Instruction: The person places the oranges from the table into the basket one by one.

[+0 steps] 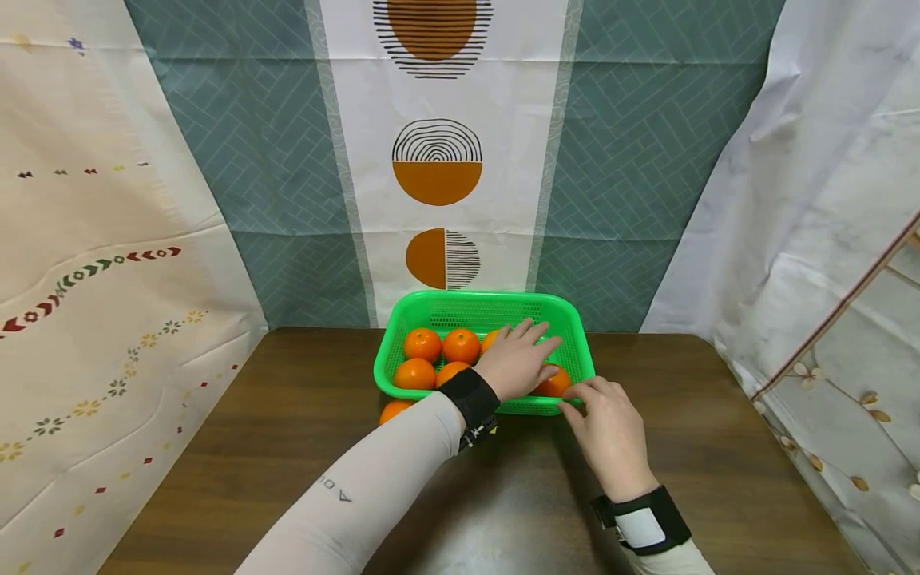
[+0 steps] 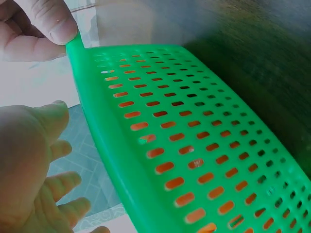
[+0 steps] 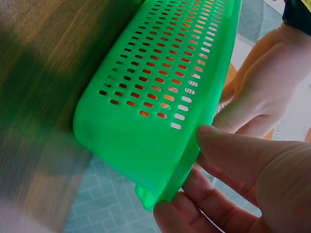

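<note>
A green perforated plastic basket (image 1: pixel 474 299) stands on the dark wooden table (image 1: pixel 287 447) and holds several oranges (image 1: pixel 422 344). My left hand (image 1: pixel 530 350) reaches into it, fingers spread and fairly straight, resting over the oranges on the right side; it grips nothing that I can see. My right hand (image 1: pixel 573 401) pinches the basket's near right corner, thumb on top of the rim and fingers beneath (image 3: pixel 204 160). The left wrist view shows the basket's slotted wall (image 2: pixel 194 136), my left hand's spread fingers (image 2: pixel 34 165) and the right hand (image 2: pixel 43 24) on the rim.
One orange (image 1: pixel 394 410) lies on the table outside the basket, against its near left corner. Patterned cloth hangs behind and on both sides, closing in the table. Bare wood stretches left, right and in front of the basket.
</note>
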`<state>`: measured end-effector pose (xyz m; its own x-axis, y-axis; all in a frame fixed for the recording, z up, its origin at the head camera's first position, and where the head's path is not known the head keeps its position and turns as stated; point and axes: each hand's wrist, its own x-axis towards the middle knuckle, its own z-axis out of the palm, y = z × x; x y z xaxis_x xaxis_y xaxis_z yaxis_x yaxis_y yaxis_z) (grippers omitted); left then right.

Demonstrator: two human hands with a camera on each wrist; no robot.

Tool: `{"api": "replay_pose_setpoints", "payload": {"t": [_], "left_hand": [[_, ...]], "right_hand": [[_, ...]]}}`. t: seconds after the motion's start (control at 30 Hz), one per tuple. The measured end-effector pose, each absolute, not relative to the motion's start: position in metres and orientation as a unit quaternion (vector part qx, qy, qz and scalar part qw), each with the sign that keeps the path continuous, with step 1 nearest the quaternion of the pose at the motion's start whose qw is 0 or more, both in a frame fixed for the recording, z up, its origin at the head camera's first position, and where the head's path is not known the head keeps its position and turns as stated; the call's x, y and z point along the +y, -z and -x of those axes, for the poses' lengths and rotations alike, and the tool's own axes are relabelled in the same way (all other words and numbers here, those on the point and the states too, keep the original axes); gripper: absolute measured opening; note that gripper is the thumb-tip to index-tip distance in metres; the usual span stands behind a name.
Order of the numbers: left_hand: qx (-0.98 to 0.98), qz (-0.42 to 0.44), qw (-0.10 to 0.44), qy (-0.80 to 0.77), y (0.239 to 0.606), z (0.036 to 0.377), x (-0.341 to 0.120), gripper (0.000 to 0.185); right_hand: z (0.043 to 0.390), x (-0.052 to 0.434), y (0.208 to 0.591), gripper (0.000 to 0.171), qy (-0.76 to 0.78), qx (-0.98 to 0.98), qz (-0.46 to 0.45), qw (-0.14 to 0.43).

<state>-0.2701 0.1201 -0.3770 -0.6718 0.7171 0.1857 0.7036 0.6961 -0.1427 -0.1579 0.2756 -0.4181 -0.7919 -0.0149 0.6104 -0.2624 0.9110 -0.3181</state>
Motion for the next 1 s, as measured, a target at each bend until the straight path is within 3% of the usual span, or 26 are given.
{"api": "replay_pose_setpoints", "payload": {"t": [1.0], "left_hand": [[-0.906,0.377,0.191,0.015,0.367,0.247,0.057,0.057]], "right_hand": [[0.158,0.275,0.417,0.019,-0.199,-0.925,-0.078,0.314]]}}
